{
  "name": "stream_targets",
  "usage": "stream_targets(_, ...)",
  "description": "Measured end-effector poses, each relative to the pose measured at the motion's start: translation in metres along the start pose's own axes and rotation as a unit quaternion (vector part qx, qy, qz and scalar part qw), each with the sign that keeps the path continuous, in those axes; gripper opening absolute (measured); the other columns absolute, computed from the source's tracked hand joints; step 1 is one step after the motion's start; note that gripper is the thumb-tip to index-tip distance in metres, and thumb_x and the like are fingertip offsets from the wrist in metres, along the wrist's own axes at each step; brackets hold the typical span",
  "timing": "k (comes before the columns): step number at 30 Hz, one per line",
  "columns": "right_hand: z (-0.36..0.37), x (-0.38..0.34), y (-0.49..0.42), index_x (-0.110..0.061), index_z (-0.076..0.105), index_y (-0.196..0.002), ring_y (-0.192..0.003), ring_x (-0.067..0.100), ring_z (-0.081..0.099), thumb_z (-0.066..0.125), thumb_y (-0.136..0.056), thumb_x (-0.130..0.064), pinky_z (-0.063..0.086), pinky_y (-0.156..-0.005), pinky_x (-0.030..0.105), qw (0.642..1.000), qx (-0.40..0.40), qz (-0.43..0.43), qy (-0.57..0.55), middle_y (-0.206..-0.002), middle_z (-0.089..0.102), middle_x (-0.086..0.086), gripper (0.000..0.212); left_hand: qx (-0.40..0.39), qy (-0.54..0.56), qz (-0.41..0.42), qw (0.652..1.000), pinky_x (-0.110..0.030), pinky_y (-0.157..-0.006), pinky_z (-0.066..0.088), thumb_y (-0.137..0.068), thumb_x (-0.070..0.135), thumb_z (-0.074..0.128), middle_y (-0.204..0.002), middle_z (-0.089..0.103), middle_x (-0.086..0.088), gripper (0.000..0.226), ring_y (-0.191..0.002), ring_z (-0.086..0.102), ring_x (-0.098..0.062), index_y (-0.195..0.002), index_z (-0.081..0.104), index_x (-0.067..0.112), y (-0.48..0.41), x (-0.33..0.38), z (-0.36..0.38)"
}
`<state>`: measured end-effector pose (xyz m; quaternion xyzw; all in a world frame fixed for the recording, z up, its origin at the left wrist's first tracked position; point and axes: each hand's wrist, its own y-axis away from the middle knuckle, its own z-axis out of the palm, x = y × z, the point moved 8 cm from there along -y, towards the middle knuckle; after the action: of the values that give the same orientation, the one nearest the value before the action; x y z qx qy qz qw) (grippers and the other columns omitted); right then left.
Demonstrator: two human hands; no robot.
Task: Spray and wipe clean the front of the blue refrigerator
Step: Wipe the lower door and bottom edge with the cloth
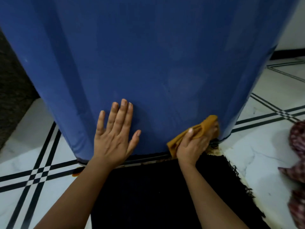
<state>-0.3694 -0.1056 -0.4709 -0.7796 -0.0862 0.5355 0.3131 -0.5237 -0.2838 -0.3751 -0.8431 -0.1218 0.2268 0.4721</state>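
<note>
The blue refrigerator fills the upper view, its front door reaching down to the floor. My left hand lies flat against the lower door, fingers straight and spread. My right hand grips a mustard-yellow cloth and presses it to the door's bottom right corner. Faint smear marks show on the door above the cloth. No spray bottle is in view.
A black fringed mat lies on the floor in front of the fridge. White tiles with black lines surround it. A dark wall or cabinet stands at left. Red patterned fabric hangs at the right edge.
</note>
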Motion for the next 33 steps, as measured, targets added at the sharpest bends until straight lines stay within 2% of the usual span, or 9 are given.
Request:
stream_targets(3,0.001,-0.023,-0.029,0.008,0.015,-0.142,-0.14,0.037,0.014,0.015,-0.094,-0.052,0.012,-0.114,0.049,0.983,0.045,0.159,-0.077,-0.15,0.015,0.026,0.076,0.004,-0.008,0.008,1.0,-0.037,-0.114,-0.001,-0.098,0.042,0.025,-0.156,-0.012,0.0,0.064,-0.143,-0.005,-0.015,-0.148,0.004,0.01,-0.021,0.006,0.0)
stream_targets(7,0.001,-0.103,-0.022,-0.011,0.005,-0.147,-0.143,0.025,0.0,0.016,-0.097,-0.046,0.005,-0.114,0.047,0.976,-0.011,-0.214,0.033,-0.155,0.009,0.011,0.062,0.006,-0.022,-0.018,1.0,-0.038,-0.115,-0.003,-0.097,0.044,0.025,-0.156,-0.012,0.0,0.065,-0.143,-0.006,-0.016,-0.148,0.004,0.008,-0.033,0.014,0.001)
stream_targets(9,0.0,-0.088,-0.027,-0.02,-0.002,-0.148,-0.143,0.018,-0.004,0.015,-0.096,-0.05,0.007,-0.114,0.047,0.956,-0.032,-0.284,0.059,-0.157,0.002,0.0,0.062,0.006,-0.024,-0.02,1.0,-0.038,-0.114,-0.002,-0.097,0.043,0.025,-0.156,-0.012,-0.001,0.065,-0.143,-0.005,-0.016,-0.148,0.004,0.008,-0.036,0.021,-0.001)
stream_targets(12,-0.011,-0.045,-0.067,0.002,0.012,-0.143,-0.141,0.034,0.012,0.011,-0.096,-0.053,0.018,-0.109,0.059,0.999,-0.002,-0.053,-0.014,-0.151,0.014,0.014,0.072,0.007,-0.027,-0.006,1.0,-0.037,-0.114,-0.002,-0.097,0.043,0.022,-0.156,-0.013,0.001,0.064,-0.143,-0.006,-0.015,-0.148,0.002,0.01,-0.049,0.032,-0.002)
stream_targets(14,-0.017,-0.068,-0.075,0.004,0.014,-0.143,-0.14,0.035,0.014,0.009,-0.096,-0.049,0.012,-0.113,0.053,0.998,0.037,0.022,-0.041,-0.151,0.018,0.018,0.071,0.009,-0.029,-0.02,0.999,-0.036,-0.114,-0.003,-0.097,0.044,0.021,-0.155,-0.016,0.003,0.064,-0.143,-0.008,-0.013,-0.148,-0.001,0.012,-0.062,0.031,-0.004)
stream_targets(17,-0.011,-0.151,-0.06,-0.011,-0.008,-0.146,-0.142,0.027,-0.001,0.01,-0.097,-0.046,0.001,-0.113,0.046,0.98,0.005,-0.195,0.038,-0.156,0.0,0.01,0.063,0.006,-0.023,-0.045,0.999,-0.035,-0.114,-0.008,-0.097,0.046,0.019,-0.154,-0.019,0.005,0.065,-0.142,-0.011,-0.012,-0.147,-0.004,0.013,-0.073,0.024,-0.009)
stream_targets(21,-0.004,-0.167,-0.042,-0.03,-0.01,-0.146,-0.142,0.012,-0.012,0.023,-0.094,-0.049,0.013,-0.107,0.047,0.874,-0.043,-0.473,0.101,-0.155,-0.017,-0.008,0.064,-0.004,-0.018,-0.034,0.999,-0.037,-0.114,-0.006,-0.096,0.047,0.02,-0.155,-0.015,0.006,0.065,-0.143,-0.007,-0.013,-0.148,0.0,0.013,-0.076,0.01,-0.017)
stream_targets(27,-0.037,-0.167,-0.124,-0.013,0.012,-0.144,-0.139,0.029,0.013,0.025,-0.094,-0.044,0.012,-0.11,0.051,0.975,0.037,-0.217,0.033,-0.15,0.028,0.014,0.06,0.003,-0.045,-0.015,0.999,-0.035,-0.114,-0.006,-0.096,0.048,0.02,-0.155,-0.013,0.008,0.065,-0.143,-0.005,-0.013,-0.148,0.001,0.015,-0.092,-0.017,-0.031)
stream_targets(33,-0.03,-0.234,-0.103,-0.025,0.022,-0.142,-0.137,0.019,0.019,0.035,-0.092,-0.047,0.01,-0.111,0.044,0.856,-0.027,-0.507,0.099,-0.148,0.035,0.001,0.056,0.024,-0.046,-0.01,0.999,-0.035,-0.114,-0.006,-0.096,0.049,0.021,-0.155,-0.014,0.008,0.066,-0.143,-0.006,-0.012,-0.148,0.002,0.015,-0.127,-0.03,-0.045)
